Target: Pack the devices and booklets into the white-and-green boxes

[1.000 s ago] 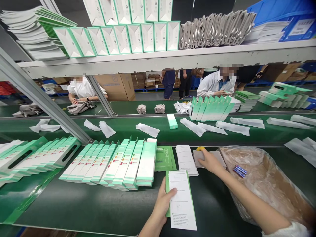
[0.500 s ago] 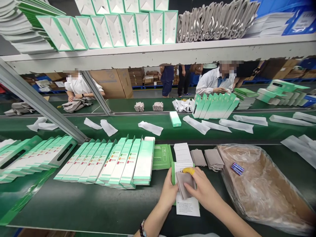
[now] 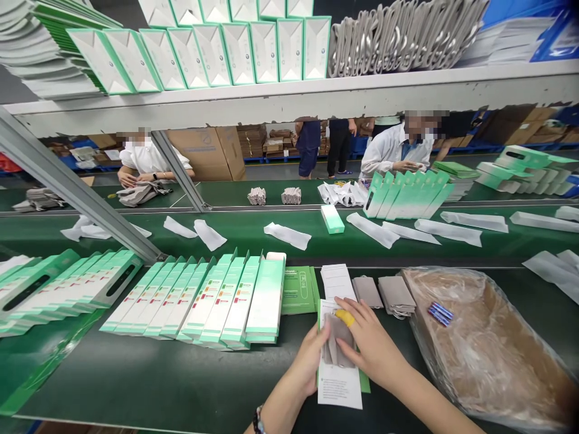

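My left hand [image 3: 311,357] is closed around the left side of a printed white leaflet [image 3: 340,386] and a green booklet [image 3: 365,382] under it, its thumb over the grey fabric pouch [image 3: 337,349] lying on top. My right hand [image 3: 373,340], with a yellow cover on one finger, grips the pouch from the right, thumb on its front and fingers across its upper part. Beyond my hands lie a stack of white leaflets [image 3: 336,278], green booklets [image 3: 299,290] and folded grey pouches [image 3: 397,294].
Leaning green-and-white boxes [image 3: 217,301] stand to the left. A plastic-lined carton [image 3: 488,355] at the right holds several blue batteries [image 3: 440,314]. White sleeves [image 3: 288,235] and a small box [image 3: 332,219] lie on the belt behind. Overhead runs a loaded shelf [image 3: 289,99]; co-workers sit across.
The leaflet, booklet and pouch have shifted slightly down in my hands. My right fingers reach out farther over the pouch. Sleeves and the small box on the belt have moved right.
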`<state>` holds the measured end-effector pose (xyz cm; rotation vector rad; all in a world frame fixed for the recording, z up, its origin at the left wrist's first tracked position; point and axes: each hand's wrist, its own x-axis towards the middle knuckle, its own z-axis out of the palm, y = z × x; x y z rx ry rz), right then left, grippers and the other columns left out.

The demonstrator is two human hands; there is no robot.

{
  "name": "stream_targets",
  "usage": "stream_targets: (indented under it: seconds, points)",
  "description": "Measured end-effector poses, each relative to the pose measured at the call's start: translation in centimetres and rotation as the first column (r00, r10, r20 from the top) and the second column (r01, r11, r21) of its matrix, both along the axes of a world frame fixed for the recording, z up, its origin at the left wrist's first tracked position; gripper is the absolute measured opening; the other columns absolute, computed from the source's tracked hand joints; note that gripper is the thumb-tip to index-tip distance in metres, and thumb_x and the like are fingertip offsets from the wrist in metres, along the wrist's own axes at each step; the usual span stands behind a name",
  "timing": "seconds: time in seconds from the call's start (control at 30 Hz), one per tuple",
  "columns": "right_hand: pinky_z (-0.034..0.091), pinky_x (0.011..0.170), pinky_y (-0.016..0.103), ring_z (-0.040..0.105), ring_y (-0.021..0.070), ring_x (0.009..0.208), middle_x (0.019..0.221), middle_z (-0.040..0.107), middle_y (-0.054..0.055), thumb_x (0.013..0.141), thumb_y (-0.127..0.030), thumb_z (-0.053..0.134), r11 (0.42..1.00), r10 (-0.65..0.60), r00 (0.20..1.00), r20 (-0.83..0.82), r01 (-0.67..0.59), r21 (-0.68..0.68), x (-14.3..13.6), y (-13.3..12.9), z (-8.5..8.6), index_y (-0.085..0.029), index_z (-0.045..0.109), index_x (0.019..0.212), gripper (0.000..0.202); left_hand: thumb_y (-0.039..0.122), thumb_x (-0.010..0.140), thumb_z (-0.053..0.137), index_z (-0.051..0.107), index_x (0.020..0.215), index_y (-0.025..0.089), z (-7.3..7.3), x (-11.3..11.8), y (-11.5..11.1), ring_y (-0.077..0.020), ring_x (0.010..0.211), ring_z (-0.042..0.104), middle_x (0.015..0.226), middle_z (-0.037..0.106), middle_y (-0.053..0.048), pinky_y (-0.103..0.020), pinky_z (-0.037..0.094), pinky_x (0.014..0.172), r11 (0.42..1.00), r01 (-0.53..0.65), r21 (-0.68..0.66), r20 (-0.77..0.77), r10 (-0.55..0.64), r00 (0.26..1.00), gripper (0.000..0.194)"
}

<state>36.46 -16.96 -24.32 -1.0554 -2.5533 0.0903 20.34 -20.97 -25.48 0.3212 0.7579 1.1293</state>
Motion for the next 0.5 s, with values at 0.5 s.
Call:
stream_targets:
  seconds: [0.5]
  points:
    - [0.043,0.109,0.04,0.046,0.0255,0.136,0.149,0.048,0.009,0.091,-0.029,0.056,0.839,0.135,0.991,0.017,-0.105,-0.534,-2.0,9.9,3.9,-0.022,0.039,0.147,0.059,0.017,0.066,0.071,0.06,0.113,0.013,-2.0,-0.3,5.1,-0.023,0.074,0.069,0.085,0.075,-0.007,-0.032,0.052,0.069,0.989,-0.125,-0.077,-0.068,0.12,0.99,0.048]
